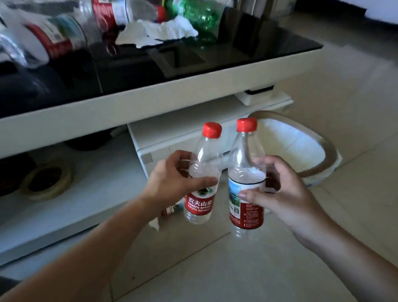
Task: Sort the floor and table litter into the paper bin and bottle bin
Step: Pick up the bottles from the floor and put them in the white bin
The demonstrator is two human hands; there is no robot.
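Note:
My left hand [172, 176] grips a clear plastic bottle [200, 196] with a red cap and red label, held upright above the floor. My right hand [283, 193] grips a second red-capped bottle [245, 194] beside it, also upright. Just beyond the bottles a round bin [329, 150] with a white liner stands on the floor, tilted toward me. On the black glass table [235, 52] lie more clear bottles [121, 11], a green bottle [197, 13] and crumpled white paper [160, 31].
The table's white lower shelf [82, 188] holds a tape roll [48, 181] and dark items. A small red-labelled scrap [172, 209] and a bit of white paper [154, 223] lie on the tiled floor behind the left bottle.

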